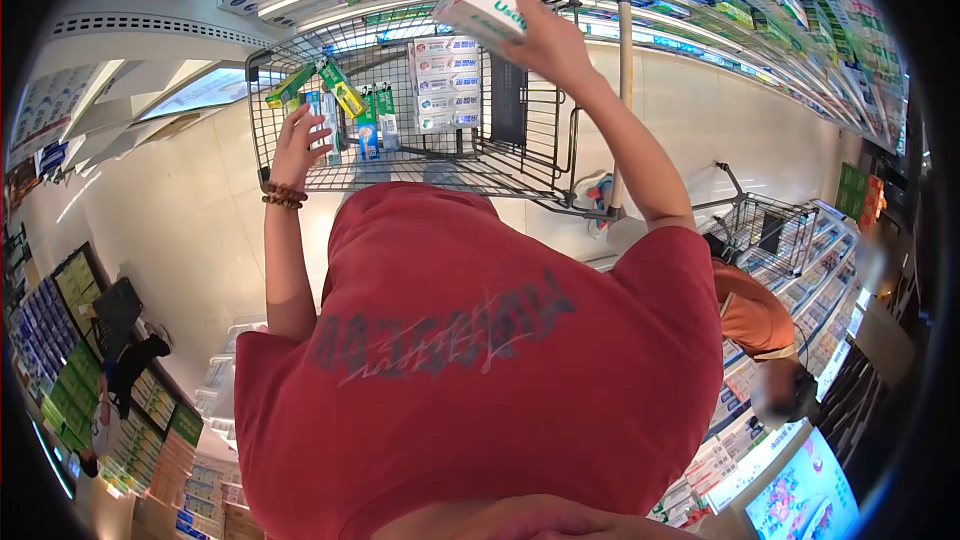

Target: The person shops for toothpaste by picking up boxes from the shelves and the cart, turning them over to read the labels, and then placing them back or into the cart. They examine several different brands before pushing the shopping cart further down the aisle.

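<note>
We're clamping the white, green-lettered box [492, 8] in our right hand's fingers [522, 32] over the shopping cart's far side; gripping firmly without crushing is probably safest. Our left hand [297, 145] is hovering, fingers apart, near green-and-yellow cartons [343, 90].

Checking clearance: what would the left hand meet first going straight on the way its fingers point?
Left hand: probably the blue-and-white box just ahead; depth is unclear, so it might pass above.
</note>
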A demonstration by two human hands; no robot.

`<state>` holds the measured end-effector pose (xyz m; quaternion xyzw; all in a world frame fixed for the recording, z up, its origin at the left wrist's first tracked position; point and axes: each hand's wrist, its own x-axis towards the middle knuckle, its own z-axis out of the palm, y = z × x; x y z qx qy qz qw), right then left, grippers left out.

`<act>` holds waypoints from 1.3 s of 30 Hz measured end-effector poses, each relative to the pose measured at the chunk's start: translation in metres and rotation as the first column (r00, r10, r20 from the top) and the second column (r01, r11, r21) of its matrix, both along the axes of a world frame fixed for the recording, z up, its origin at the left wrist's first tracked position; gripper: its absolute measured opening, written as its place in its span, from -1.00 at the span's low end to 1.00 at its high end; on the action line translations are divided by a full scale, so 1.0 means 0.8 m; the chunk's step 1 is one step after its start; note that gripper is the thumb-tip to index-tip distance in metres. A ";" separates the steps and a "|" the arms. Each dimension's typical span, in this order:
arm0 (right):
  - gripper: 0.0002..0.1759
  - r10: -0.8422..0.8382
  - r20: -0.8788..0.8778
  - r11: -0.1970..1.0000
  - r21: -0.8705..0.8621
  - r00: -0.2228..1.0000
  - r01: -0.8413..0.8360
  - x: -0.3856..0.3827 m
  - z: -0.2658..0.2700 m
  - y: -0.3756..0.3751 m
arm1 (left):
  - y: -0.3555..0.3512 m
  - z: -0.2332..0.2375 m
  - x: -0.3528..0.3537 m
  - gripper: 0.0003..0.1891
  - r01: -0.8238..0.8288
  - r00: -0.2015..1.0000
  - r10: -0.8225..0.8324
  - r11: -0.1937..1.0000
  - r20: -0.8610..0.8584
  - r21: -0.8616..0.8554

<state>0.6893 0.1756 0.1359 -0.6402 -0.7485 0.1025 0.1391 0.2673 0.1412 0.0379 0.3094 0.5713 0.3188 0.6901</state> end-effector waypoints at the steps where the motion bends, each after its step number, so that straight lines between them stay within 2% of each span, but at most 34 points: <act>1: -0.37 0.020 0.128 0.996 0.083 0.992 -0.031 0.024 -0.010 0.022 | -0.011 -0.010 -0.017 -0.41 -0.065 0.997 0.063 0.997 -0.037 -0.042; 2: -0.41 0.066 0.223 0.973 0.203 0.973 -0.112 0.042 -0.007 0.042 | -0.025 -0.011 -0.028 -0.44 -0.101 0.990 0.093 0.992 -0.110 -0.069; 3: -0.39 0.061 0.315 0.960 0.240 0.947 -0.142 0.064 -0.018 0.067 | -0.038 -0.019 -0.041 -0.45 -0.135 0.985 0.124 0.987 -0.117 -0.090; 5: -0.41 0.104 0.373 0.951 0.234 0.922 -0.202 0.095 -0.028 0.107 | -0.069 -0.022 -0.057 -0.45 -0.165 0.978 0.148 0.980 -0.150 -0.110; 8: -0.65 0.154 0.378 0.937 0.238 0.913 -0.257 0.115 -0.042 0.149 | -0.109 -0.036 -0.076 -0.43 -0.210 0.968 0.175 0.958 -0.181 -0.195; 9: -0.66 0.176 0.430 0.913 0.265 0.886 -0.309 0.118 -0.046 0.158 | -0.121 -0.039 -0.077 -0.43 -0.238 0.963 0.200 0.947 -0.181 -0.215; 11: -0.64 0.206 0.530 0.856 0.310 0.822 -0.414 0.123 -0.059 0.173 | -0.140 -0.041 -0.075 -0.43 -0.298 0.948 0.256 0.922 -0.190 -0.246; 12: -0.63 0.264 0.471 0.876 0.247 0.841 -0.414 0.139 -0.083 0.188 | -0.146 -0.041 -0.073 -0.42 -0.305 0.947 0.261 0.915 -0.189 -0.265; 15: -0.55 0.306 0.483 0.888 0.167 0.821 -0.429 0.148 -0.103 0.207 | -0.163 -0.045 -0.073 -0.42 -0.307 0.948 0.266 0.904 -0.172 -0.296; 16: -0.44 0.274 0.504 0.921 0.108 0.819 -0.375 0.131 -0.083 0.206 | -0.165 -0.045 -0.074 -0.42 -0.309 0.948 0.267 0.902 -0.173 -0.301; 19: -0.31 0.268 0.579 0.863 0.210 0.770 -0.459 0.139 -0.098 0.227 | -0.165 -0.045 -0.072 -0.42 -0.309 0.948 0.265 0.899 -0.179 -0.310; 20: -0.25 0.305 0.541 0.888 0.135 0.784 -0.439 0.140 -0.097 0.227 | -0.163 -0.044 -0.071 -0.42 -0.310 0.947 0.262 0.899 -0.186 -0.311; 22: -0.21 0.326 0.478 0.900 0.106 0.815 -0.422 0.160 -0.131 0.256 | -0.159 -0.038 -0.069 -0.42 -0.311 0.945 0.258 0.899 -0.200 -0.308; 23: -0.19 0.335 0.446 0.906 0.092 0.830 -0.414 0.153 -0.125 0.259 | -0.159 -0.039 -0.069 -0.42 -0.311 0.945 0.257 0.899 -0.204 -0.308; 24: -0.16 0.259 0.250 0.899 -0.416 0.933 -0.138 0.147 -0.109 0.274 | -0.159 -0.039 -0.070 -0.42 -0.311 0.944 0.255 0.899 -0.208 -0.309; 26: -0.14 0.324 0.284 0.913 -0.343 0.902 -0.219 0.197 -0.176 0.309 | -0.158 -0.037 -0.069 -0.41 -0.303 0.945 0.243 0.900 -0.218 -0.312; 27: -0.14 0.347 0.253 0.906 -0.339 0.903 -0.253 0.205 -0.189 0.323 | -0.158 -0.035 -0.067 -0.40 -0.296 0.947 0.232 0.901 -0.224 -0.316; 36: -0.09 0.408 0.102 0.875 -0.328 0.907 -0.357 0.207 -0.188 0.338 | -0.165 -0.037 -0.067 -0.45 -0.334 0.935 0.266 0.883 -0.234 -0.329; 39: -0.07 0.414 0.086 0.873 -0.319 0.906 -0.369 0.204 -0.190 0.340 | -0.164 -0.040 -0.069 -0.40 -0.301 0.946 0.236 0.892 -0.222 -0.337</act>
